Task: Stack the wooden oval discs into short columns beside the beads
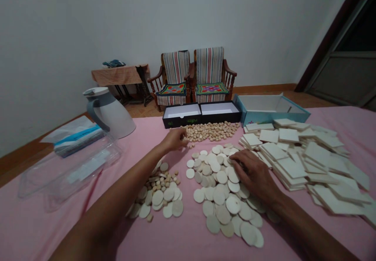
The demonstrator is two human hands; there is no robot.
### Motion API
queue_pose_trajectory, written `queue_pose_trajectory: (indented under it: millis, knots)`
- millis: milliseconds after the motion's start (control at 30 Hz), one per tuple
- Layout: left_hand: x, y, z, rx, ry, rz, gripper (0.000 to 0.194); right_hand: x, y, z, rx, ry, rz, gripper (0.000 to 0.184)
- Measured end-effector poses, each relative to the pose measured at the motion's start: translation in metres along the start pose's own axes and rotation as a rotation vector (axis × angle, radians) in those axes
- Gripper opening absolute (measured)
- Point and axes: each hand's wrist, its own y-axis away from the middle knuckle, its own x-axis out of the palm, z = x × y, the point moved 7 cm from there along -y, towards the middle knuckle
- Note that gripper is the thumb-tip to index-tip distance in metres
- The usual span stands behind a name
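Wooden discs were heaped on the pink cloth, between a mixed pile of discs and small wooden pieces and a spread of square tiles. Behind them, a black box was placed, divided into two compartments, in which white floors were seen. Beside it, a blue box was set, open at the top, with pale inner walls. At the left, a clear plastic container was laid, and a whitish sheet was seen through it.

The discs were thin, round and pale cream, overlapped at many angles; some were slightly greyer. By the right hand, bent over the heap, its discs were touched with the fingertips. The left hand was curled at the band of small wooden blocks. Whether anything was grasped by either hand could not be told.
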Motion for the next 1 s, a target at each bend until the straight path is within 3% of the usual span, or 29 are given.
queue_pose_trajectory:
  millis: [100, 200, 467, 633, 733, 833, 1000]
  knots:
    - [-0.020, -0.014, 0.000, -0.062, 0.017, -0.193, 0.024, -0.001, -0.001, 0.001, 0.008, -0.004, -0.002, 0.014]
    - [-0.034, -0.005, -0.001, -0.066, 0.084, -0.294, 0.022, 0.000, -0.001, 0.002, 0.003, -0.004, 0.002, 0.015]
    - [-0.042, 0.071, 0.007, -0.070, 0.154, -0.258, 0.019, -0.003, 0.000, -0.001, -0.010, -0.005, -0.008, 0.016]
    - [-0.045, 0.103, 0.014, -0.074, 0.128, -0.255, 0.019, -0.009, -0.007, 0.033, -0.105, -0.054, -0.028, 0.016]
    - [-0.047, 0.111, 0.019, -0.063, 0.115, -0.278, 0.019, 0.011, -0.017, 0.070, -0.179, -0.095, 0.142, 0.018]
    - [-0.046, 0.115, 0.025, -0.057, 0.095, -0.303, 0.019, 0.046, -0.027, 0.100, -0.217, -0.066, 0.353, 0.021]
    - [-0.045, 0.120, 0.032, -0.031, 0.023, -0.330, 0.017, 0.111, -0.039, 0.119, -0.160, 0.107, 0.631, 0.020]
